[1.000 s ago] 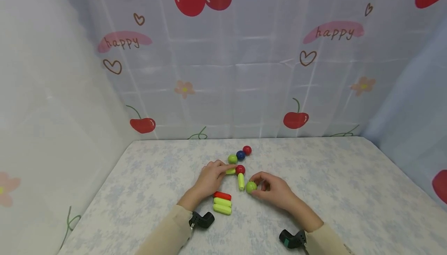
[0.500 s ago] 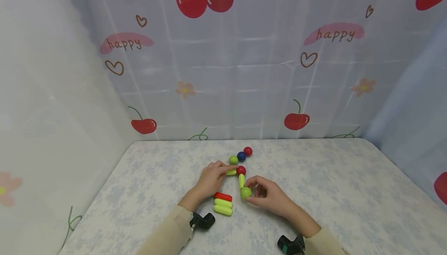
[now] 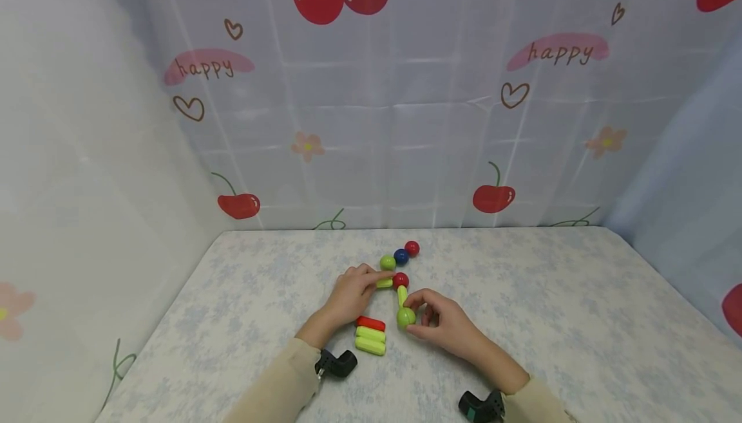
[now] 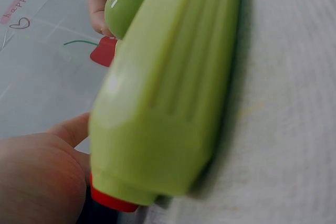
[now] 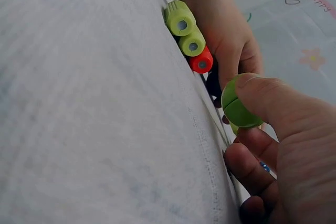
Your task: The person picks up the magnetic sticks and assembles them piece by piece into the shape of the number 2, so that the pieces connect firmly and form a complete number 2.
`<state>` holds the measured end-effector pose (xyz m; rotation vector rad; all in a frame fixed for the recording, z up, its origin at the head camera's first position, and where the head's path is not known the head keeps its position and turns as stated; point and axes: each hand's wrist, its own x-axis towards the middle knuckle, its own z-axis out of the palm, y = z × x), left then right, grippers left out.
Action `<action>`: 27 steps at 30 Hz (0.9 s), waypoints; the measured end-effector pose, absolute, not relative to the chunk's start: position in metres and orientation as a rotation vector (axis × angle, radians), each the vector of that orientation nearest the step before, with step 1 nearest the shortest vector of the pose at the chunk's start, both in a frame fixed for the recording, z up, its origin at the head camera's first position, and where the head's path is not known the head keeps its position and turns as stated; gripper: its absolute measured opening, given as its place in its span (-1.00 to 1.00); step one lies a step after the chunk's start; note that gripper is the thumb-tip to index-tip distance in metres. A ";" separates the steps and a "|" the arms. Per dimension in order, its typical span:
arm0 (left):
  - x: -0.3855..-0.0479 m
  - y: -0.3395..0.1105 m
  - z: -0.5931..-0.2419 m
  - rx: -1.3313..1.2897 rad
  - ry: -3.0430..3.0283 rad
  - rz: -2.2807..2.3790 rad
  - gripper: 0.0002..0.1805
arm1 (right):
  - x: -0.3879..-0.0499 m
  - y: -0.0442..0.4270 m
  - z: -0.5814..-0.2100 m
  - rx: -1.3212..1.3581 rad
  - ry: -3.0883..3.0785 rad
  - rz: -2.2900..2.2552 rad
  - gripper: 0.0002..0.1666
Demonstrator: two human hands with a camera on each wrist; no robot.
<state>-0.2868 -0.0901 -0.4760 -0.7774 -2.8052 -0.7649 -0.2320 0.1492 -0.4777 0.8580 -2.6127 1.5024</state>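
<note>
In the head view the right hand pinches a green ball between thumb and fingers, at the near end of a yellow-green rod. The rod's far end meets a red ball. The left hand stretches its index finger to that red ball, over a second yellow-green rod that is partly covered. In the right wrist view the thumb and fingers of the right hand grip the green ball. Whether the left hand's lower fingers press on the second rod, I cannot tell.
Beyond the hands a green ball, a blue ball and a red ball lie in a slanting row. Nearer, beside the left wrist, lie a red rod and two yellow-green rods. A patterned curtain stands behind the table.
The right hand has moved left with the green ball, from beside the near rod to that rod's near end. The left hand has stayed at the red ball.
</note>
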 end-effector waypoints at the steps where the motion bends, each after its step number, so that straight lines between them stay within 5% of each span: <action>1: -0.287 -0.090 -0.476 -0.778 -2.806 -0.766 -0.54 | -0.232 0.149 -0.478 0.865 -2.613 1.493 -0.59; 9: -0.286 -0.090 -0.475 -0.790 -2.807 -0.781 -0.54 | -0.231 0.150 -0.476 0.885 -2.696 1.358 -0.44; 27: -0.289 -0.096 -0.478 -0.696 -2.746 -1.250 -0.55 | -0.231 0.154 -0.470 0.918 -2.826 1.128 -0.50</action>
